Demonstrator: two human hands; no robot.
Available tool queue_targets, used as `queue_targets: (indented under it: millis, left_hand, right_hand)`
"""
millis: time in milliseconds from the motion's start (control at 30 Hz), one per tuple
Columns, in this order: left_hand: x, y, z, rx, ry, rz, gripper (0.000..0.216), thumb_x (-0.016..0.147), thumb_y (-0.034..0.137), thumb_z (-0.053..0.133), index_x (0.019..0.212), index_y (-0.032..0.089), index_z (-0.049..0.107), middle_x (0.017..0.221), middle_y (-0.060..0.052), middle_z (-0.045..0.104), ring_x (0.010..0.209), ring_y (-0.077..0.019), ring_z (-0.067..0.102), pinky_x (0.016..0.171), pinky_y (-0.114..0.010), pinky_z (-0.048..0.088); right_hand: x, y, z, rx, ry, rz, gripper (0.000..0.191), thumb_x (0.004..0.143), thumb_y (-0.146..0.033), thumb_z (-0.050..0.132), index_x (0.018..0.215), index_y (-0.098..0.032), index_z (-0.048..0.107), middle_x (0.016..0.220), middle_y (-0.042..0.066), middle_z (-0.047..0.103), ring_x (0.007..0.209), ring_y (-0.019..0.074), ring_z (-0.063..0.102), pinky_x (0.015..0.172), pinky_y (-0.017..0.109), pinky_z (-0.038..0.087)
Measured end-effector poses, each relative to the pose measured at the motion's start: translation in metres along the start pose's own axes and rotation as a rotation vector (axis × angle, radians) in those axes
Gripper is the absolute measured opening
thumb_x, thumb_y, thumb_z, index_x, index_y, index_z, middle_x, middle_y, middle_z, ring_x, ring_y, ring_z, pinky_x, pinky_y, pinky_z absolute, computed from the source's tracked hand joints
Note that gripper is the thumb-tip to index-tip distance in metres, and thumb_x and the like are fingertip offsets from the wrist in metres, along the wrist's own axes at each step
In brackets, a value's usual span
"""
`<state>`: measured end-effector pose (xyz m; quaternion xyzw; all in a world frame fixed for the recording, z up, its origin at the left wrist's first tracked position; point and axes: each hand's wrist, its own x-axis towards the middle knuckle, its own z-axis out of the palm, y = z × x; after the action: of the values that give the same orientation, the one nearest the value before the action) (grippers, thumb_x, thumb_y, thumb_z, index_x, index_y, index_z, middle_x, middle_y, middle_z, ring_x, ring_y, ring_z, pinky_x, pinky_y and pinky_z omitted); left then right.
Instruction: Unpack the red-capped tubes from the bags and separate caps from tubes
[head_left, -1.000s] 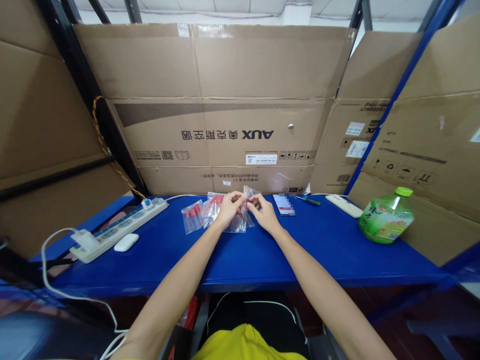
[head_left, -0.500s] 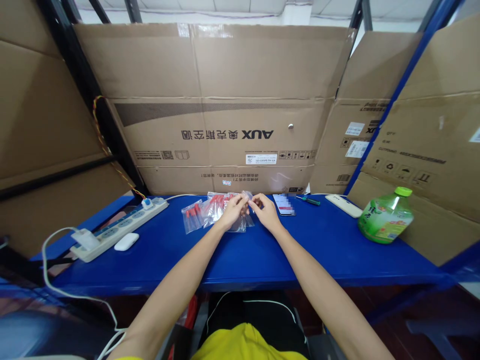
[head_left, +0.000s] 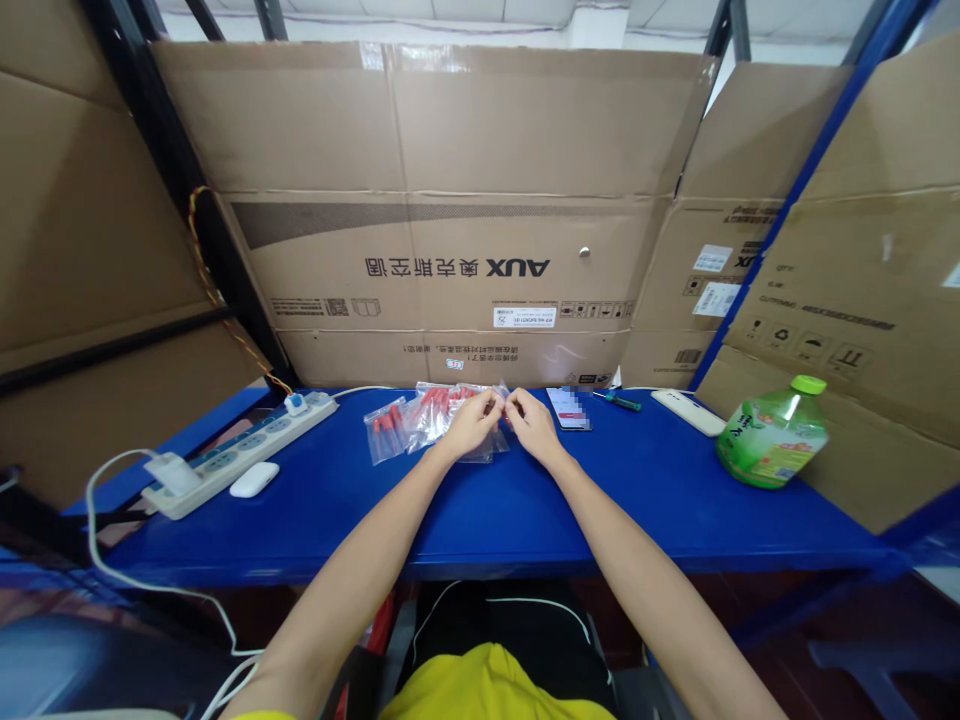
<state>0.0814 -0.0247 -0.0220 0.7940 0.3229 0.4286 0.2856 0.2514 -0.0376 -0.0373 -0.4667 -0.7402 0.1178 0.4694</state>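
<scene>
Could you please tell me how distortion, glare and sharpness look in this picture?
Head view: the wide lens bows the shelf edge; light is even, shadows soft; glare sits on the box tape and bottle; the phone screen is pixelated; the bag between left hand and right hand shows little detail.

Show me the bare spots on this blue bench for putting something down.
Left of the arms, the blue bench is bare up to the white case. Right of them, bare up to the green bottle, in front of the phone. Crowded at back middle: left hand and right hand pinch a clear bag over the bags of red parts.
</scene>
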Motion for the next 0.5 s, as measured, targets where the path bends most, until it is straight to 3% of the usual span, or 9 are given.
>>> queue_targets:
  millis: [167, 333, 500]
  left_hand:
    - [0.003, 0.0, -0.003, 0.077, 0.049, 0.03, 0.029, 0.1, 0.041, 0.049, 0.079, 0.021, 0.051, 0.065, 0.0, 0.061, 0.063, -0.0163, 0.056, 0.066, -0.029, 0.042]
    - [0.001, 0.004, -0.004, 0.17, 0.061, 0.076, 0.02, 0.094, 0.028, 0.052, 0.076, 0.02, 0.051, 0.071, 0.001, 0.061, 0.066, -0.0144, 0.053, 0.065, -0.027, 0.038]
    - [-0.001, 0.005, -0.002, 0.273, 0.103, 0.098, 0.021, 0.095, 0.029, 0.053, 0.077, 0.019, 0.053, 0.071, 0.001, 0.059, 0.066, -0.014, 0.052, 0.064, -0.028, 0.036]
  right_hand:
    - [0.003, -0.001, 0.001, 0.004, 0.043, -0.068, 0.023, 0.102, -0.037, 0.043, 0.085, -0.025, 0.052, 0.087, 0.002, 0.062, 0.078, 0.0185, 0.057, 0.075, 0.029, 0.043]
    - [0.007, 0.013, -0.009, -0.015, 0.275, -0.03, 0.022, 0.103, -0.036, 0.04, 0.088, -0.024, 0.051, 0.087, 0.003, 0.058, 0.078, 0.0194, 0.055, 0.076, 0.031, 0.044]
    - [0.004, 0.02, -0.011, 0.041, 0.201, -0.011, 0.018, 0.101, -0.038, 0.044, 0.092, -0.024, 0.051, 0.089, 0.003, 0.061, 0.073, 0.0178, 0.059, 0.073, 0.03, 0.047]
